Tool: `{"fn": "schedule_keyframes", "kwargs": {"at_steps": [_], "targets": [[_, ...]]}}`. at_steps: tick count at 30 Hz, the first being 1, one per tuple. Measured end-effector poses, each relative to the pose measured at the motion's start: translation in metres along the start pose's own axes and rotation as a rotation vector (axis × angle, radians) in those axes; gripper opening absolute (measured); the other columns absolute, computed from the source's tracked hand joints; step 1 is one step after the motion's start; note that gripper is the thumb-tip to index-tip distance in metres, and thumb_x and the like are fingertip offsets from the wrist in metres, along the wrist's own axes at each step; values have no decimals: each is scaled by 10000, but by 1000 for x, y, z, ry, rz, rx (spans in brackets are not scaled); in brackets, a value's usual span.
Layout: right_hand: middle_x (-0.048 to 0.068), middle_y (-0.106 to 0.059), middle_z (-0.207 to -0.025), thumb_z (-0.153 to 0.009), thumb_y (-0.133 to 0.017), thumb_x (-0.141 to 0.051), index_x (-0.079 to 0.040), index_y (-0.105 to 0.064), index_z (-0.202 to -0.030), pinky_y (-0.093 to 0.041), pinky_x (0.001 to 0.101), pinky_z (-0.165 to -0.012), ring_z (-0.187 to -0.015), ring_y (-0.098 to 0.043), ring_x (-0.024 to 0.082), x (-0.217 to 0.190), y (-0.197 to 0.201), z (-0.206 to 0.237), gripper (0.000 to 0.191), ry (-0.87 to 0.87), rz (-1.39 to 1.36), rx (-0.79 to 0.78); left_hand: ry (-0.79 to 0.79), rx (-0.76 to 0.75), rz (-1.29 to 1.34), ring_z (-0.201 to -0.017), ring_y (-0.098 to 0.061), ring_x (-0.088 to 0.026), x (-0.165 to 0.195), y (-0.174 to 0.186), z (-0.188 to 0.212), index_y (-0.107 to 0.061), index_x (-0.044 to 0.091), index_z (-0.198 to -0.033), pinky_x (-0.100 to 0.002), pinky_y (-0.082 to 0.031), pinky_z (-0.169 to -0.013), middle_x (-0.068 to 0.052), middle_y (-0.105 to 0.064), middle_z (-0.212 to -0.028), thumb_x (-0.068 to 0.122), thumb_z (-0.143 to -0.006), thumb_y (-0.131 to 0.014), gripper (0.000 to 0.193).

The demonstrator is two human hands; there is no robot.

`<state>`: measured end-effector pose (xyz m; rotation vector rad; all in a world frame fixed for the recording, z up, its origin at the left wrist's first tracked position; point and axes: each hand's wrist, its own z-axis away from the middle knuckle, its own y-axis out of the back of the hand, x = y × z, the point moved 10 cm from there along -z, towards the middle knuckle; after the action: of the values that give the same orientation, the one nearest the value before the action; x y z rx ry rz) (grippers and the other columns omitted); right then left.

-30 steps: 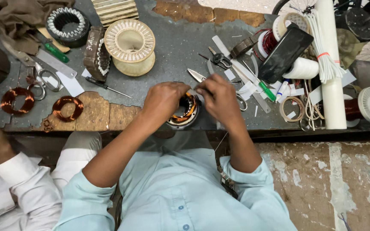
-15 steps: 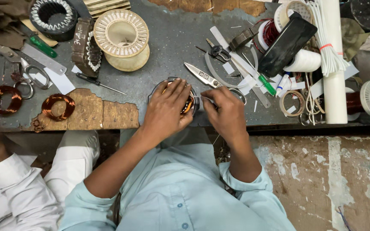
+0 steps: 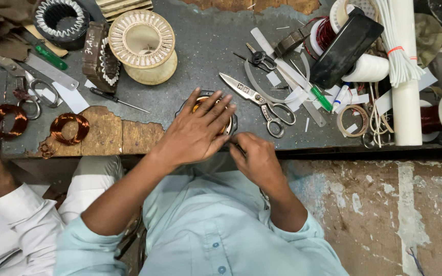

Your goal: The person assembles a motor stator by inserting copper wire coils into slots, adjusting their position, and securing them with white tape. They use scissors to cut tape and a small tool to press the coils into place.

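Observation:
My left hand [image 3: 198, 130] lies flat with spread fingers over a round metal stator [image 3: 229, 120] with copper windings, at the front edge of the grey workbench [image 3: 205, 46]. Most of the stator is hidden under the palm. My right hand [image 3: 254, 158] is curled beside it at the bench edge, pinching a thin dark tool or wire [image 3: 237, 148] against the stator's right side. Large scissors [image 3: 257, 99] lie just beyond my hands.
Two copper coils [image 3: 69, 128] [image 3: 5, 120] lie at the left. A cream winding former [image 3: 143, 43], a dark stator [image 3: 61, 18], small scissors [image 3: 262, 60], a green pen [image 3: 319, 97], a white thread spool [image 3: 369, 68] and white tubes [image 3: 405, 76] crowd the bench. Another person's white sleeve [image 3: 16, 225] is at lower left.
My left hand has flattened over the stator. My right hand slid down from the top of the bench to its front edge, right of the stator.

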<state>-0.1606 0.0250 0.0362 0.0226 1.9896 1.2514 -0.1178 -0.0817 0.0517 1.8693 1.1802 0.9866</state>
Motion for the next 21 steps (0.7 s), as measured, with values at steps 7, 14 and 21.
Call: {"fn": "schedule_keyframes", "kwargs": {"at_steps": [7, 14, 21], "targets": [[183, -729, -977, -892, -732, -92, -18, -711, -1006, -561, 455, -723, -853, -710, 397, 3, -1, 3, 138, 17, -5, 46, -78, -67, -41, -1335, -542, -341, -9, 3, -21, -609, 20, -1410, -549, -340, -1132, -182, -644, -1374, 236, -807, -604, 641], [207, -720, -1046, -876, -697, -43, -1, -704, -1090, -559, 451, -803, -931, -702, 402, 10, 3, -7, 218, 11, 35, 89, 145, -117, -104, -826, -735, -327, -59, -20, -34, -719, 99, -881, -456, -582, -730, -126, -738, -906, 126, -850, -710, 42], [201, -709, -1117, -836, -598, 71, -34, -722, -1232, -548, 446, -869, -1014, -691, 395, 22, 12, -20, 428, 13, 27, 69, 215, -82, -142, -920, -743, -292, -41, -10, -14, -702, 28, -1053, -429, -592, -761, -141, -741, -1023, 204, -781, -694, 323]]}}
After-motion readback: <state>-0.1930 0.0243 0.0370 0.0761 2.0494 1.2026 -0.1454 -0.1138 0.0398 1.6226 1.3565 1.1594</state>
